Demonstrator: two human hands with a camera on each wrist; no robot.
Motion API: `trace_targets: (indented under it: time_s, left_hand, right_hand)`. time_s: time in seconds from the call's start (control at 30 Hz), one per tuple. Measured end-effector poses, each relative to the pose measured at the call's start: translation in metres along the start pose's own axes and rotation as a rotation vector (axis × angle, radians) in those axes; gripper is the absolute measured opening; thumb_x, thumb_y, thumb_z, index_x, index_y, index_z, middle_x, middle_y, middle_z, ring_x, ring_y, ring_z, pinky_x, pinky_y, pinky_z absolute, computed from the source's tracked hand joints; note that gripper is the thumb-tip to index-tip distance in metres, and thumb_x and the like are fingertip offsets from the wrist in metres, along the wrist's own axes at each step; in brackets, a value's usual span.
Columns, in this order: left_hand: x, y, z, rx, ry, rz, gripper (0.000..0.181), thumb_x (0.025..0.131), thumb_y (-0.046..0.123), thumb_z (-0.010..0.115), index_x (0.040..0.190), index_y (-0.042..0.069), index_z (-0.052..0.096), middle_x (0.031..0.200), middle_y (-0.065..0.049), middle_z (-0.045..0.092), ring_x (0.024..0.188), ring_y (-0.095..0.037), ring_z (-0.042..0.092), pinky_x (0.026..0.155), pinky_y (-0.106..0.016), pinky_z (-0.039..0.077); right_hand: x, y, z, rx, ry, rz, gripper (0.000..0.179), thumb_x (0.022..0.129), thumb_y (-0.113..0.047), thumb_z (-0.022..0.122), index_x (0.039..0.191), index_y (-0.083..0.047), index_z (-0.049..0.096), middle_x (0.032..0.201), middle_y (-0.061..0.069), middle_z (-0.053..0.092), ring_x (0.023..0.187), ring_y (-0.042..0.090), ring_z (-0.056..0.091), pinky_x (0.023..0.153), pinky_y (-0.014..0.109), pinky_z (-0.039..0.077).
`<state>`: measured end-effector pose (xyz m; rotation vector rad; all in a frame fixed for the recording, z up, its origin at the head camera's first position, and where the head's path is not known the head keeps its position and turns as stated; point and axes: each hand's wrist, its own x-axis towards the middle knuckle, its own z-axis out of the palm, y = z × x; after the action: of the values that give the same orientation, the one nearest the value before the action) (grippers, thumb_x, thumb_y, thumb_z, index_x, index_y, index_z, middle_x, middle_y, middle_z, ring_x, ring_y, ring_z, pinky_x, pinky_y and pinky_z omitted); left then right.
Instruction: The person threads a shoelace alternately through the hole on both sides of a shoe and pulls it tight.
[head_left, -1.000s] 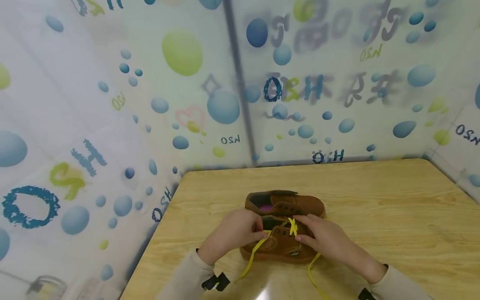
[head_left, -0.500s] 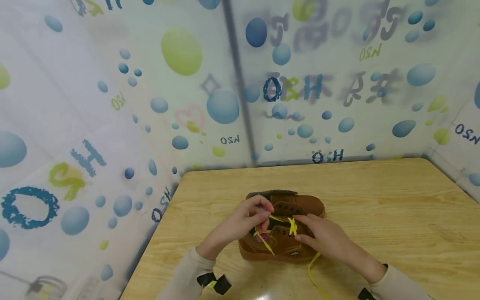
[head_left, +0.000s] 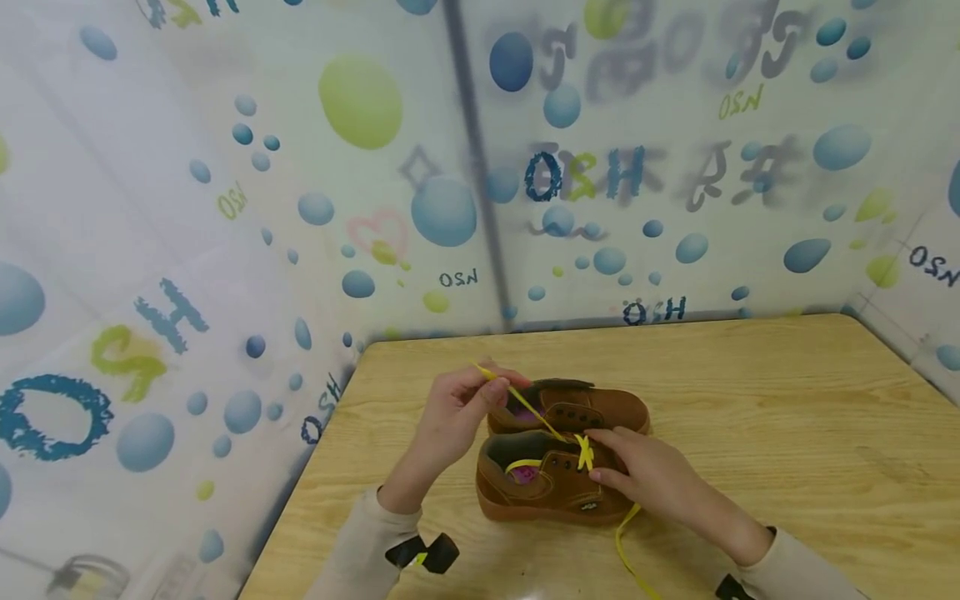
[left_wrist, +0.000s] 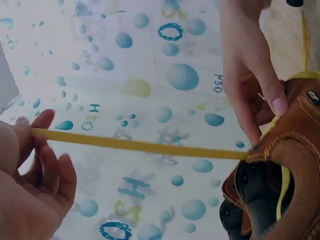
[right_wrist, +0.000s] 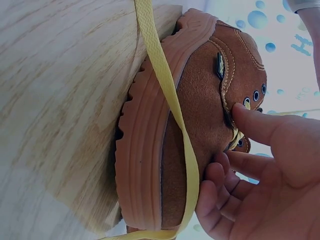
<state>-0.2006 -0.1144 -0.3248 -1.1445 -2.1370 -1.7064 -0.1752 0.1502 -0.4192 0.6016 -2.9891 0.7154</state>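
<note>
A brown lace-up shoe (head_left: 517,502) stands on the table, toe to the right, with yellow lacing (head_left: 585,451) crossed at its front eyelets. My left hand (head_left: 448,421) pinches one end of the yellow shoelace (left_wrist: 140,146) between thumb and fingers, raised above and left of the shoe. That lace runs straight down to the eyelets. My right hand (head_left: 660,483) holds the shoe's front, thumb and forefinger on either side of the lacing. In the right wrist view the thumb presses near the eyelets. Another lace strand (right_wrist: 172,102) hangs over the shoe's side.
A second brown shoe (head_left: 626,410) stands right behind the first, with no lace in the eyelets that show. Both are on a wood-grain table (head_left: 765,417). Behind it hangs a white curtain (head_left: 667,108) printed with bubbles and letters.
My left hand has risen from the shoe's opening up and to the left, drawing the lace end out with it until it runs straight. The right hand has stayed in place.
</note>
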Motion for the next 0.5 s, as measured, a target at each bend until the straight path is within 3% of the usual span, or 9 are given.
trace_targets:
  time_s: [0.07, 0.13, 0.17, 0.2, 0.27, 0.4, 0.5]
  left_hand:
    - [0.000, 0.001, 0.000, -0.016, 0.005, 0.020, 0.038, 0.106, 0.022, 0.043, 0.094, -0.002, 0.070, 0.099, -0.015, 0.065, 0.091, -0.009, 0.057, 0.079, -0.026, 0.049]
    - [-0.001, 0.003, 0.000, -0.074, -0.042, 0.003, 0.043, 0.108, 0.024, 0.037, 0.098, -0.003, 0.068, 0.094, -0.012, 0.062, 0.088, -0.006, 0.057, 0.078, -0.025, 0.048]
    - [-0.001, 0.003, 0.000, -0.116, -0.089, -0.012, 0.044, 0.108, 0.023, 0.035, 0.094, -0.005, 0.066, 0.091, -0.013, 0.061, 0.091, -0.004, 0.060, 0.082, -0.024, 0.051]
    - [-0.002, 0.004, 0.001, -0.132, -0.142, -0.039, 0.043, 0.109, 0.023, 0.035, 0.096, -0.005, 0.065, 0.085, -0.014, 0.060, 0.083, -0.002, 0.061, 0.085, -0.024, 0.053]
    - [-0.003, 0.004, 0.003, -0.088, -0.260, -0.104, 0.040, 0.108, 0.023, 0.038, 0.102, -0.002, 0.068, 0.072, -0.013, 0.058, 0.065, 0.001, 0.057, 0.078, -0.023, 0.056]
    - [-0.004, 0.004, 0.012, 0.331, -0.454, -0.140, 0.029, 0.105, 0.027, 0.048, 0.114, 0.011, 0.070, 0.064, -0.001, 0.060, 0.048, 0.004, 0.044, 0.066, -0.015, 0.050]
    - [-0.003, 0.000, 0.022, 0.660, -0.505, -0.125, 0.023, 0.102, 0.030, 0.053, 0.106, 0.017, 0.072, 0.071, 0.005, 0.067, 0.050, 0.004, 0.049, 0.058, -0.013, 0.046]
  right_hand:
    - [0.000, 0.000, 0.000, 0.004, -0.004, 0.003, 0.055, 0.091, -0.040, 0.068, 0.138, -0.013, 0.057, 0.083, -0.011, 0.055, 0.058, 0.003, 0.037, 0.053, 0.023, 0.031]
    - [0.000, 0.000, 0.000, 0.005, -0.006, 0.004, 0.056, 0.091, -0.041, 0.068, 0.138, -0.013, 0.057, 0.082, -0.011, 0.055, 0.058, 0.003, 0.037, 0.053, 0.023, 0.031]
    - [0.000, 0.000, 0.000, 0.006, -0.002, 0.002, 0.056, 0.090, -0.041, 0.069, 0.138, -0.013, 0.057, 0.083, -0.011, 0.056, 0.058, 0.003, 0.037, 0.054, 0.023, 0.031]
    - [0.000, 0.000, 0.000, 0.013, 0.002, 0.001, 0.056, 0.090, -0.041, 0.069, 0.138, -0.013, 0.057, 0.082, -0.011, 0.056, 0.058, 0.002, 0.038, 0.054, 0.023, 0.031]
    - [0.001, 0.000, 0.000, 0.040, 0.021, -0.016, 0.057, 0.089, -0.038, 0.071, 0.138, -0.013, 0.057, 0.079, -0.011, 0.054, 0.057, 0.001, 0.038, 0.053, 0.022, 0.032]
    - [0.003, -0.005, 0.001, 0.159, 0.088, -0.096, 0.044, 0.089, -0.028, 0.073, 0.130, -0.014, 0.061, 0.072, -0.013, 0.050, 0.056, -0.003, 0.039, 0.052, 0.019, 0.035]
    - [0.006, -0.008, 0.001, 0.220, 0.108, -0.177, 0.029, 0.092, -0.024, 0.070, 0.119, -0.016, 0.067, 0.076, -0.014, 0.055, 0.060, -0.005, 0.043, 0.054, 0.019, 0.039]
